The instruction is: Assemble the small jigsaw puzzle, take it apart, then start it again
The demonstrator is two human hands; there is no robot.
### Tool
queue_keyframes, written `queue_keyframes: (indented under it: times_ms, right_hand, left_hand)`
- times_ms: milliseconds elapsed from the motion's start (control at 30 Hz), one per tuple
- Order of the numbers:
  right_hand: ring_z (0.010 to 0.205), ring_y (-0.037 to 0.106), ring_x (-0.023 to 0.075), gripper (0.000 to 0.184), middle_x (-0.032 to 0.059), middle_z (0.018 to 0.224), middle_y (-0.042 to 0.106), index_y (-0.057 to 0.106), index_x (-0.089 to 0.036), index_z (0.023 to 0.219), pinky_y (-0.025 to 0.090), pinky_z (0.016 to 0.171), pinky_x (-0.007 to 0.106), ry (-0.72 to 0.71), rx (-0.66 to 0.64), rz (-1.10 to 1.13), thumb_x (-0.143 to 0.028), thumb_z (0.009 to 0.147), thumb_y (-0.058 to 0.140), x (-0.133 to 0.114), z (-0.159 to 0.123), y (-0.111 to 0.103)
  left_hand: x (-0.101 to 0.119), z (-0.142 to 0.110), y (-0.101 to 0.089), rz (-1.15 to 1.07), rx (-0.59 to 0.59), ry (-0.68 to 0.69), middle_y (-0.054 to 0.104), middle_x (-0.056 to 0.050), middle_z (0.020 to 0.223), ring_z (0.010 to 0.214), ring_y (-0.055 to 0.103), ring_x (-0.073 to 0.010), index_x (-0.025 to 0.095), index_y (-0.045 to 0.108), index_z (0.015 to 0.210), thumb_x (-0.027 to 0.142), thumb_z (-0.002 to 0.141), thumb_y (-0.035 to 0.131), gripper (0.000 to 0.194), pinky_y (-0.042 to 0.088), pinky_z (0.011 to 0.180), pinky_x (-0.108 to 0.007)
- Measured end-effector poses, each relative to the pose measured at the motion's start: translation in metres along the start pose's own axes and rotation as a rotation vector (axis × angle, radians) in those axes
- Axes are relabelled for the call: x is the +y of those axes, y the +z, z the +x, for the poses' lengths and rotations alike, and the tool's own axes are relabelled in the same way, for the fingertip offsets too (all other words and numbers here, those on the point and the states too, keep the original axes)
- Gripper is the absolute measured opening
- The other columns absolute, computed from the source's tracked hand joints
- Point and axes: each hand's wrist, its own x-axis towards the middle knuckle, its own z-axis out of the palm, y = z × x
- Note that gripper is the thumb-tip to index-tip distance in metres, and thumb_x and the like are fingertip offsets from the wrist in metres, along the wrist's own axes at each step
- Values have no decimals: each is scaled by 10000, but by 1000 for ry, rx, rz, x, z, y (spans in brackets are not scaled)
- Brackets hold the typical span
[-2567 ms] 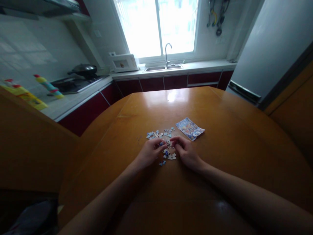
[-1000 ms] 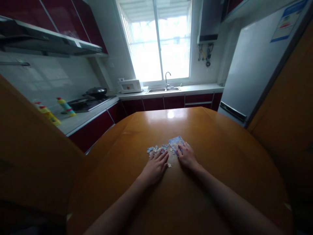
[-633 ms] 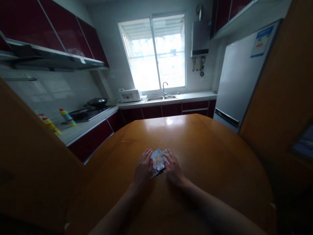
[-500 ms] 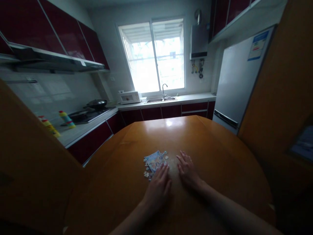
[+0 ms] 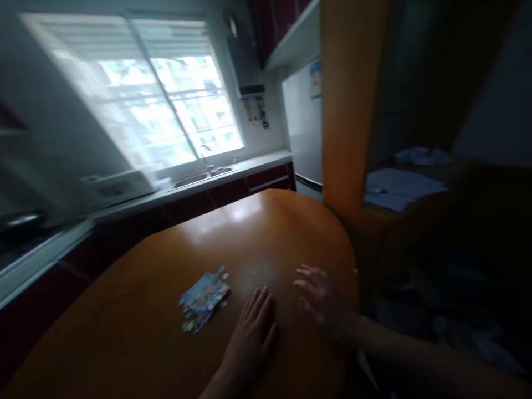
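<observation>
A small pile of jigsaw puzzle pieces with a blue picture sheet or card (image 5: 205, 292) lies on the wooden table (image 5: 137, 282), left of both hands. Some loose pale puzzle pieces (image 5: 188, 326) stick out round its edges. To the right of the pile, my left hand (image 5: 252, 327) rests palm down on the tabletop, fingers stretched out and holding nothing. Farther right, my right hand (image 5: 322, 299) is held over the table with its fingers apart, nothing in them. Neither hand touches the pile.
Beyond the table runs a counter with a sink (image 5: 195, 178) and a blurred white microwave (image 5: 120, 187) under a window. A fridge (image 5: 305, 127) and a wooden cabinet (image 5: 347, 111) with papers (image 5: 401, 187) stand to the right. A dark pan (image 5: 22, 221) sits at far left.
The view has swung to the right. My left hand has come away from the puzzle pile and now lies to its right. My right hand is farther from the pile too.
</observation>
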Motion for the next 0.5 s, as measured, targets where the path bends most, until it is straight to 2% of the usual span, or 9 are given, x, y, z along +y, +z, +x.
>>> queue_keyframes:
  times_ms: [100,167,233,333,433,500]
  right_hand:
    - [1184,542,226,286,103,1207,638,600,-199,1175,431,1041,419,56,190,8,-134,918,494,5,-77,-73]
    - [1037,568,218,235,83,1065,654,608,-199,1107,459,953,397,139,215,-46,-132,911,497,8,-139,-102]
    - [979,566,218,208,73,1004,649,620,-195,1058,458,920,394,303,169,-103,-133,893,510,15,-208,-112]
    - [951,584,207,199,58,973,648,643,-196,997,473,866,345,673,92,-102,-116,863,520,32,-317,-106]
    - [1015,594,206,269,77,1047,647,655,-184,1034,464,910,327,1075,153,-173,-83,860,476,47,-420,-105]
    - [1124,565,226,301,102,1152,630,651,-169,1124,419,1000,342,1278,177,-309,-117,890,470,51,-480,-115]
  left_hand:
    - [21,38,15,-46,94,200,319,-41,1618,1512,252,-292,266,407,1507,347,995,472,522,395,1178,-543]
    - [44,71,25,-110,122,322,345,-35,1606,1504,273,-297,278,417,1493,344,990,471,510,389,1178,-561]
    - [75,103,36,-181,106,442,357,-25,1599,1499,282,-308,288,433,1476,357,986,460,496,354,1196,-576]
    - [127,139,48,-269,86,575,392,-27,1579,1477,333,-309,293,434,1467,379,982,445,493,382,1189,-551]
    - [176,160,58,-321,93,678,421,-36,1561,1448,380,-333,302,424,1476,406,976,444,511,394,1171,-584]
    - [201,168,63,-330,99,738,437,-21,1552,1423,418,-341,337,372,1512,410,971,448,551,436,1137,-591]
